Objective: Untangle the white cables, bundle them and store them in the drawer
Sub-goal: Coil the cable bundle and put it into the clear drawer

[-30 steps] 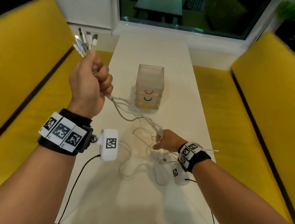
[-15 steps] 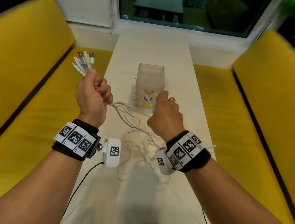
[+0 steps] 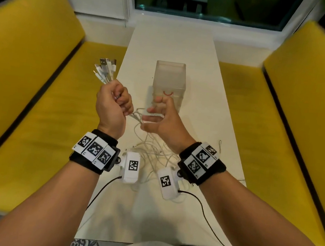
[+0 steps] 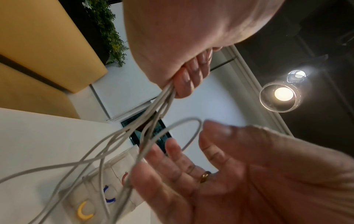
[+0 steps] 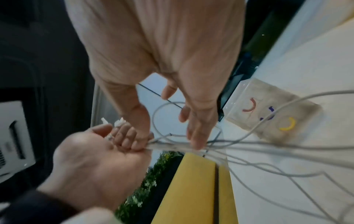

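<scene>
My left hand [image 3: 114, 102] is a raised fist gripping a bunch of white cables [image 3: 138, 118], and their plug ends [image 3: 106, 70] stick up above it. The strands run down to a loose tangle [image 3: 153, 156] on the white table [image 3: 210, 100]. My right hand [image 3: 157, 119] is right beside the fist, fingers spread and straight, touching the strands just below it. The left wrist view shows curled fingers [image 4: 188, 80] clamping the cables [image 4: 151, 119], with the open right palm [image 4: 201, 174] under them. The translucent drawer unit [image 3: 169, 79] stands behind, all drawers closed.
The drawer unit carries red [image 5: 250, 105], blue [image 5: 268, 116] and yellow [image 5: 287, 125] handles. Yellow benches [image 3: 30, 87] run along both sides of the narrow table. A stray cable end [image 3: 220, 144] lies near the table's right edge. Black sensor leads trail from both wrists.
My right hand rose from the tangle on the table, then moved left to the left fist and opened. My left hand came down and nearer with the cables.
</scene>
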{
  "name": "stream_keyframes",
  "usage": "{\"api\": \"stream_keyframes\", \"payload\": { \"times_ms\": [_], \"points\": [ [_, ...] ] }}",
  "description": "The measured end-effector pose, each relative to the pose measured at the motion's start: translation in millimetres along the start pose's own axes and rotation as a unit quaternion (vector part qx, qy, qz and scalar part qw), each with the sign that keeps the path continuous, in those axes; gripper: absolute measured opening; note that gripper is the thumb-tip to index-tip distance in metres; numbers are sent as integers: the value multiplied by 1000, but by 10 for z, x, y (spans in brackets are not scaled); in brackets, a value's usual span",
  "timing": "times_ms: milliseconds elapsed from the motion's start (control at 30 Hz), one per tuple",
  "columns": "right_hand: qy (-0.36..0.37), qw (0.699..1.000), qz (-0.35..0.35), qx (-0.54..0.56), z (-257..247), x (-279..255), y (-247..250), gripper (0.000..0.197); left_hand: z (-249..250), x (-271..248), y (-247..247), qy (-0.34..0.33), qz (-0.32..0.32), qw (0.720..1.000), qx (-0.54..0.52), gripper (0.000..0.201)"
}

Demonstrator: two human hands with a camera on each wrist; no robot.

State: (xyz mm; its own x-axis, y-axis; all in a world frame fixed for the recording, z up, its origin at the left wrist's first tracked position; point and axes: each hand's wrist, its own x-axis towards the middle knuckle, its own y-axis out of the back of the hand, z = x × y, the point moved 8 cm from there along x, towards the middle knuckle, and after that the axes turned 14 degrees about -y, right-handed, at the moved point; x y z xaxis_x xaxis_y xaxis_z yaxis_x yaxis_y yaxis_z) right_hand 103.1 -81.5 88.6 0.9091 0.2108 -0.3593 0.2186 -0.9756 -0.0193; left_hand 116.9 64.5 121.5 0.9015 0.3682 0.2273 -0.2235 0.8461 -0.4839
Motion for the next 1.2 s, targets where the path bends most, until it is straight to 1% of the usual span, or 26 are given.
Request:
{"api": "stream_keyframes", "payload": {
  "times_ms": [33,67,100,133,167,200,233,267,300,333,367,400,433,467,500,533,600,700,733,800,867,933,967,1067,1133,1200],
  "points": [
    [2,999,19,-32,-20,8,34,67,-11,2,10,2,3,1000,0,25],
    [13,991,71,-110,-52,22,105,67,-21,0,17,3,4,1000,-1,25],
    [26,967,142,-211,-98,13,182,64,-31,-4,17,3,4,1000,-2,25],
    [34,926,216,-309,-150,-28,240,61,-43,-10,14,4,4,1000,-4,25],
    [51,882,281,-375,-212,-107,268,58,-61,-23,8,7,1,1000,-9,25],
    [99,852,327,-398,-288,-200,247,54,-78,-33,-6,9,-4,1000,-17,25],
    [166,846,337,-379,-341,-287,176,47,-94,-39,-22,11,-10,1000,-26,25],
    [224,860,302,-344,-337,-336,64,38,-107,-45,-37,13,-16,999,-34,25],
    [249,885,235,-316,-262,-319,-73,29,-122,-47,-45,17,-20,999,-39,25],
    [230,908,157,-314,-134,-250,-213,24,-140,-48,-46,22,-23,999,-42,25],
    [173,920,89,-340,58,-133,-342,21,-162,-47,-36,27,-24,998,-42,25],
    [113,916,36,-384,276,-3,-444,21,-189,-46,-22,31,-25,998,-39,26],
    [65,900,-5,-432,482,115,-518,20,-219,-46,-7,36,-26,998,-34,26],
    [41,881,-34,-471,659,218,-575,18,-253,-52,12,44,-25,998,-30,27],
    [33,864,-53,-499,798,307,-620,16,-285,-65,30,52,-24,998,-28,27],
    [26,853,-62,-518,926,401,-643,14,-312,-80,48,58,-21,998,-25,27],
    [-23,846,-54,-530,1141,577,-609,16,-338,-102,77,62,-20,998,-15,27],
    [-108,826,-46,-552,1408,747,-514,50,-362,-111,105,64,-19,998,-7,25],
    [-123,818,-42,-561,1471,783,-489,55,-367,-112,117,67,-18,998,-7,25],
    [-115,806,-6,-580,1529,850,-441,48,-369,-114,139,68,-17,998,-4,24],
    [-87,809,30,-581,1524,860,-427,40,-368,-119,158,67,-18,998,0,24],
    [-64,811,5,-582,1576,859,-498,37,-375,-123,170,67,-16,998,2,23],
    [-58,803,-15,-593,1610,854,-543,40,-377,-125,173,68,-15,998,1,23],
    [-67,755,-39,-651,1689,882,-601,52,-383,-121,168,69,-17,997,1,23],
    [-48,730,-31,-681,1699,909,-631,46,-396,-123,164,71,-20,997,1,23],
    [2,721,10,-693,1596,897,-666,30,-408,-126,165,74,-22,997,0,24]
  ]
}}
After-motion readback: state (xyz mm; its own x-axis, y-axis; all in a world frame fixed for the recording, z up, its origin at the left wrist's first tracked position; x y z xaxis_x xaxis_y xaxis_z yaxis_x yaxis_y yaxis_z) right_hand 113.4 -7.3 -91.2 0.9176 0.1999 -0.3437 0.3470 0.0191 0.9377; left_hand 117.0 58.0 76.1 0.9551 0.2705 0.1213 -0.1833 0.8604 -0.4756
